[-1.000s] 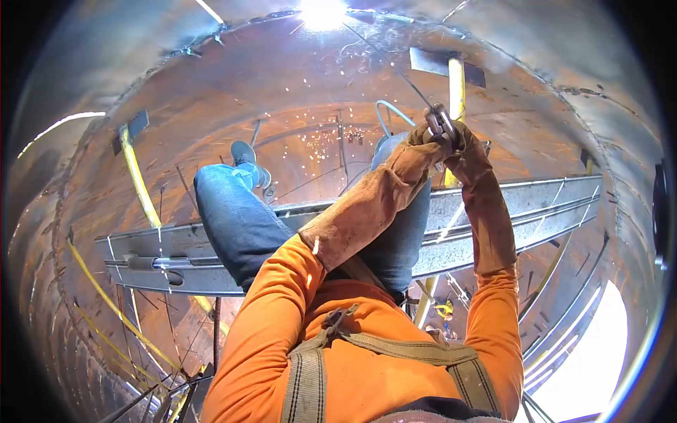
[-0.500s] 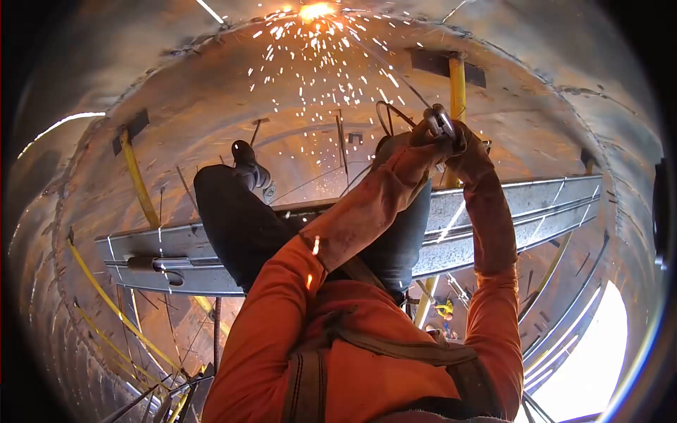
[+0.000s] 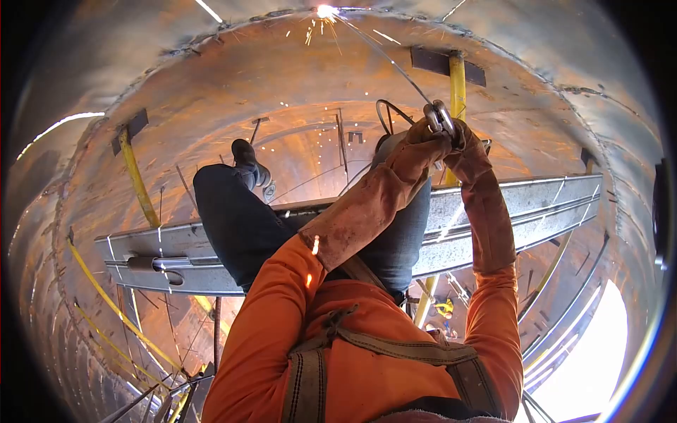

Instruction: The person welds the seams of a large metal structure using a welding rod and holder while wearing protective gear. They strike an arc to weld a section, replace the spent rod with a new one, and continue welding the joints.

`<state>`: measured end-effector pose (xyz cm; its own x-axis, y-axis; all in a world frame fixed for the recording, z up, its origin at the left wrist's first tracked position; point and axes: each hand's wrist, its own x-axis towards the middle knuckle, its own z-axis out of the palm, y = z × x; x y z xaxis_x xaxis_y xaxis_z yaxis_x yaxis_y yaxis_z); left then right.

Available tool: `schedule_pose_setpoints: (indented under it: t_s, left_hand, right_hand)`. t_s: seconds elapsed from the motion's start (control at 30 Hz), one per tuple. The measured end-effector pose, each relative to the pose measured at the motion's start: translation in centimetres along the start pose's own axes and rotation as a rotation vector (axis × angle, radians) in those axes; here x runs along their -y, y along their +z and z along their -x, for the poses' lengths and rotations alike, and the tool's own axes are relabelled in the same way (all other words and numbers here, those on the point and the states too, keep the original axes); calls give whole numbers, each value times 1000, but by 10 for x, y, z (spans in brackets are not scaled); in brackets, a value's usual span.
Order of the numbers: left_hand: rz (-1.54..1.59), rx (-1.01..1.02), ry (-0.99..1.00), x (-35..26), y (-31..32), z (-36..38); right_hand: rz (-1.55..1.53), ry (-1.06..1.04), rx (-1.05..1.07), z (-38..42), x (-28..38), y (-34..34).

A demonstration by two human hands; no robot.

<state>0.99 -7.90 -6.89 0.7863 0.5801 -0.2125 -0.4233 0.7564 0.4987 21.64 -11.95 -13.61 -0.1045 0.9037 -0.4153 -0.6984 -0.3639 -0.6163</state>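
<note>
both gloved hands (image 3: 444, 141) gripping electrode holder (image 3: 438, 116) (no legible markings), rod (image 3: 381, 51) sparking

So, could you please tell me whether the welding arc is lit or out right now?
Lit: the arc glows bright at the welding rod's tip, throwing sparks.

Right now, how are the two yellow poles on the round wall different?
The left yellow pole leans and curves along the wall; the right yellow pole stands straight up. The left one shows fully; the right one is partly hidden behind the gloved hands. Both are yellow and topped by a dark plate.
</note>
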Motion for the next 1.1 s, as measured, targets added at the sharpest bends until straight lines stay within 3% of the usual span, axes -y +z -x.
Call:
schedule_pose_setpoints:
  t_s: [0.27,0.43,0.5,0.57,0.6,0.67,0.83,1.0,1.1]
  left_hand:
    - [68,-145,74,29,-14,-13]
    - [0,-34,85,27,-22,-16]
    - [9,-77,27,24,-13,-14]
    - [35,-81,38,23,-10,-12]
    - [15,-66,59,19,-8,-9]
    - [5,-46,72,11,-3,-5]
    - [52,-22,84,23,-11,-14]
    - [76,-20,72,14,-3,-8]
    - [44,-57,93,29,-17,-15]
  right_hand:
    - [21,33,10,2,3,15]
    - [32,-56,25,15,7,37]
    - [98,9,101,9,11,39]
    - [420,-38,34,-9,-1,-18]
    - [419,-38,36,-8,-2,-17]
    - [-57,39,-105,-7,-5,-13]
    - [-58,3,17,-7,-7,-24]
    - [-17,-49,14,8,2,20]
    - [-83,59,32,0,3,-2]
